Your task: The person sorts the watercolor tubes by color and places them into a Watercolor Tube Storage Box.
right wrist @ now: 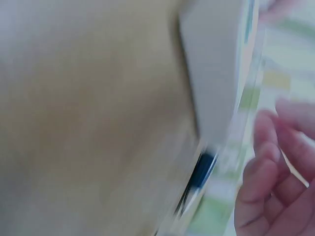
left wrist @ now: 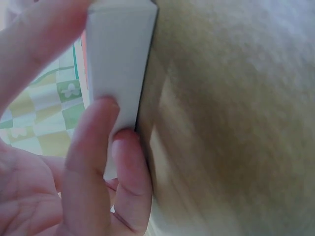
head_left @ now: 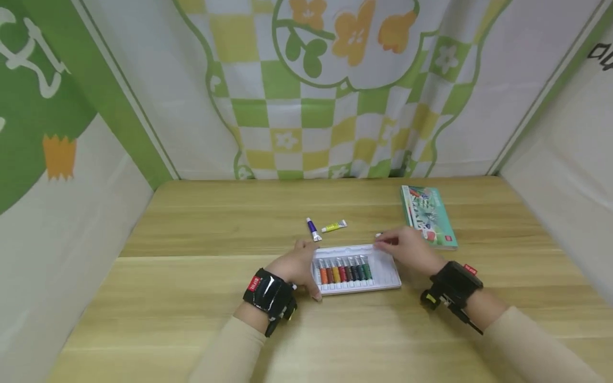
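My left hand [head_left: 298, 266] grips the left end of a white tray [head_left: 390, 282], which holds a row of paint tubes [head_left: 342, 270] in several colours. In the left wrist view its fingertips press the white side wall [left wrist: 115, 59]. Over the tray's far right corner is my right hand [head_left: 407, 247], fingers loosely bent; no held thing shows in the right wrist view. A small whitish tip [head_left: 378, 234] peeks out just past those fingers. Beyond the tray in the right wrist view lies a blurred dark blue item [right wrist: 202, 169]. Bare tray compartment shows right of the tubes.
Behind the tray a purple paint tube [head_left: 312, 227] and a yellow paint tube [head_left: 334, 226] lie on the wooden table [head_left: 191, 308]. At the back right is a green illustrated box [head_left: 431, 215]. A patterned curtain [head_left: 335, 106] hangs along the table's far edge.
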